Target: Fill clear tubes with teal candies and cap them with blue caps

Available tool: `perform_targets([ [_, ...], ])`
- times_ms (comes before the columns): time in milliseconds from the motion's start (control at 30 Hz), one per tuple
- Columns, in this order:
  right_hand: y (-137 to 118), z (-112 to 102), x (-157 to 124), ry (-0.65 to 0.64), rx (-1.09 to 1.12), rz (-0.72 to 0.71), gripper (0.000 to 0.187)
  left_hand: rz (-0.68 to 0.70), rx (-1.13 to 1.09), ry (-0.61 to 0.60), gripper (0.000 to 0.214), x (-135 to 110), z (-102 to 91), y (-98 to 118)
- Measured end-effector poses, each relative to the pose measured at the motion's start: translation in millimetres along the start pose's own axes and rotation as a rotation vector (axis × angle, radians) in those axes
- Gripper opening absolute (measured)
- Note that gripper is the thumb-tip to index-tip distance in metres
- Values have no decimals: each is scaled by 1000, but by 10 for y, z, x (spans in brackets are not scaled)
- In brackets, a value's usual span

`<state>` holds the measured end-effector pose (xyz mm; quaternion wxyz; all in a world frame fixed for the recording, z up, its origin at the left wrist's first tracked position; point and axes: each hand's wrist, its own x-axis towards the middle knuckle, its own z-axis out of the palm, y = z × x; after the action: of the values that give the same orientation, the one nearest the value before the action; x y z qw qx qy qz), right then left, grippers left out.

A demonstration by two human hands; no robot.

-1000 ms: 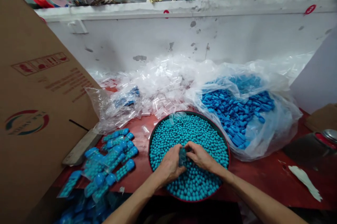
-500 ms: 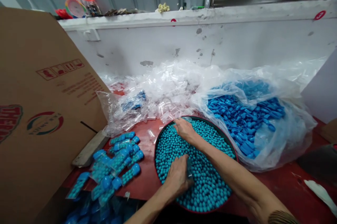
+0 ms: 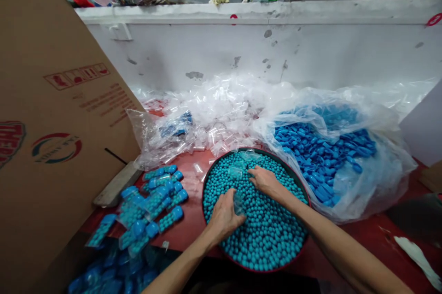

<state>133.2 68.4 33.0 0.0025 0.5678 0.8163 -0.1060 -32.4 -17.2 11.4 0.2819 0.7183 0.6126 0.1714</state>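
A round tub (image 3: 204, 179) with a dark red rim is filled with small turquoise balls (image 3: 265, 238). My left hand (image 3: 224, 215) is closed around a small clear plastic container (image 3: 238, 202), low against the balls at the tub's left side. Farther back, my right hand (image 3: 265, 180) rests just over the balls, its fingers slightly apart and nothing visible in them. Just left of its fingertips a clear plastic piece (image 3: 235, 173) lies on the balls. Another clear piece (image 3: 250, 155) lies by the tub's back rim.
Ball-filled clear containers with blue caps (image 3: 157, 199) lie left of the tub, with more in shadow below the table edge. Behind are heaped clear plastic containers (image 3: 224, 132). On the right, a plastic bag (image 3: 376, 188) holds blue caps (image 3: 311, 155). A large carton (image 3: 69, 114) stands left.
My right hand has drawn back from the tub's far rim toward the right, leaving a clear piece on the balls. My left hand has shifted slightly up and left with its container.
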Motion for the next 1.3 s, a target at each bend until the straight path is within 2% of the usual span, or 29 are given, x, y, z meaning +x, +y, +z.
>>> perform_targets([
  [100,-110,-59,-2,28,-14,-39,23,-2,35,-7,55,-22,-3,25],
  [200,-347,-112,184,74,0,-185,29,5,49,-13,53,-35,-10,47],
  [300,-523,-110,393,20,38,-288,27,19,45,-15,46,-26,-14,52],
  [400,-520,-52,441,11,81,-275,17,21,-10,34,45,-5,0,37],
  [467,-438,10,363,40,114,-258,26,40,-31,95,49,12,19,25],
  [500,-386,47,302,58,173,-242,29,54,-31,115,51,20,28,22],
  [567,-287,127,159,67,402,-192,23,84,-25,109,51,37,41,21],
  [667,-182,217,-44,0,819,-112,12,126,-48,18,50,54,38,35],
  [733,-144,224,-143,-23,903,-103,11,144,-87,-46,52,59,25,52],
  [800,-117,193,-209,6,869,-122,11,149,-129,-78,56,63,12,68],
  [967,-49,169,-313,42,783,-129,13,201,-125,-57,59,80,22,52],
  [1067,2,230,-393,41,716,-155,13,209,-88,-104,78,91,48,28],
  [1133,27,239,-430,40,596,-171,14,199,-41,-126,88,95,63,30],
  [1233,4,146,-371,35,358,-142,16,219,52,-129,77,95,87,61],
  [1300,-70,29,-221,98,219,-115,20,210,88,-119,69,91,105,82],
])
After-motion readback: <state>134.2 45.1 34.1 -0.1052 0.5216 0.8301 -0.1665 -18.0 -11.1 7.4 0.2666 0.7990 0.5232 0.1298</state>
